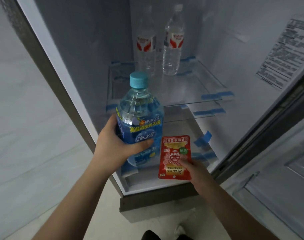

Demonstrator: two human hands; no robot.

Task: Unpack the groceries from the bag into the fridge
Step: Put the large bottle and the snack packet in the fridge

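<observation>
My left hand [113, 144] grips a large blue drink bottle [140, 116] with a light-blue cap, held upright in front of the open fridge [75, 58]. My right hand [193, 172] pinches a red snack packet [175, 156] by its lower edge, just right of the bottle. Both items hover at the fridge's open front, below the glass shelf [191, 87]. On that shelf stand two clear water bottles, the left bottle [146, 44] and the right bottle [173, 42], each with a red-and-white label. The grocery bag is out of view.
Blue tape strips [217, 96] hold the shelf edges. A second glass shelf [206, 113] sits lower, above the white fridge floor [165, 183]. The open door [277, 161] stands at right, and a printed sticker [286, 52] is on the right inner wall. A pale wall is on the left.
</observation>
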